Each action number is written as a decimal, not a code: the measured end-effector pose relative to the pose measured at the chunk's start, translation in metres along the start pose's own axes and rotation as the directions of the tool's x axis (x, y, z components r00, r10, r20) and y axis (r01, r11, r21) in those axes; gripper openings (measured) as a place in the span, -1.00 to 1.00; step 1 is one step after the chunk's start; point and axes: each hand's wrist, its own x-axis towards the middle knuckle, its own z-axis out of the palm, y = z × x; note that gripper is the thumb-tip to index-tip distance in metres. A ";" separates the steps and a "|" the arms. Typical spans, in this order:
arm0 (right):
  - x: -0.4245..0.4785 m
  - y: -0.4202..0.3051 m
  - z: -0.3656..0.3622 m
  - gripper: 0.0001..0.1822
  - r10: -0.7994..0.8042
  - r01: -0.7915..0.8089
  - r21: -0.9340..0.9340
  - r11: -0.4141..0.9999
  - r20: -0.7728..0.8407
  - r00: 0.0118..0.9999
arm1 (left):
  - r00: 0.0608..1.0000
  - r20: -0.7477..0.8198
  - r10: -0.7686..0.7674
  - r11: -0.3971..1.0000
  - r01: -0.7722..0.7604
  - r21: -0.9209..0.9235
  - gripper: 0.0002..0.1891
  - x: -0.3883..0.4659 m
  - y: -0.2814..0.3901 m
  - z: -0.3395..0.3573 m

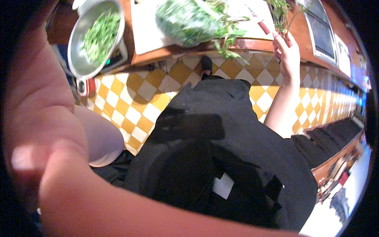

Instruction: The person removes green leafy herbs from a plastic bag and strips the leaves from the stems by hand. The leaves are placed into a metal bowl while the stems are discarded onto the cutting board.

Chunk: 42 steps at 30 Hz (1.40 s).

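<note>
My left hand looms blurred and very close to the camera at the left, its palm side in view; its fingertips are partly cut off, so whether it holds something cannot be told. At the upper right, my right hand pinches the stems of a leafy green sprig. Beside its fingertips, the reddish-brown handle of a knife lies on a white cutting board. On the board sits a clear plastic bag of greens, with loose leafy stems hanging over the counter edge.
A metal bowl of picked green leaves rests on what seems a kitchen scale at the upper left. The wooden counter edge runs along the top. A dark-framed appliance or panel is at the right. Below is checkered floor.
</note>
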 end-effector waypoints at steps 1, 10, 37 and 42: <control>-0.008 -0.007 0.016 -0.75 -0.048 0.048 0.003 0.999 0.076 0.996 | 0.999 -0.048 -0.016 0.998 0.019 0.062 -0.30 -0.013 0.022 0.004; -0.070 -0.041 0.110 -0.73 -0.047 0.035 0.035 0.999 0.458 0.888 | 0.872 -0.396 0.287 0.804 0.005 0.594 -0.26 -0.105 0.205 0.068; -0.016 0.100 -0.171 -0.57 -0.097 -0.187 -0.448 0.874 -0.538 0.837 | 0.708 -0.476 -0.522 0.484 0.705 0.519 -0.89 -0.066 -0.009 0.078; 0.056 0.162 -0.208 -0.50 0.032 -0.293 -0.411 0.863 -0.534 0.845 | 0.783 -0.290 -0.550 0.531 0.596 0.602 -0.86 -0.002 -0.122 0.040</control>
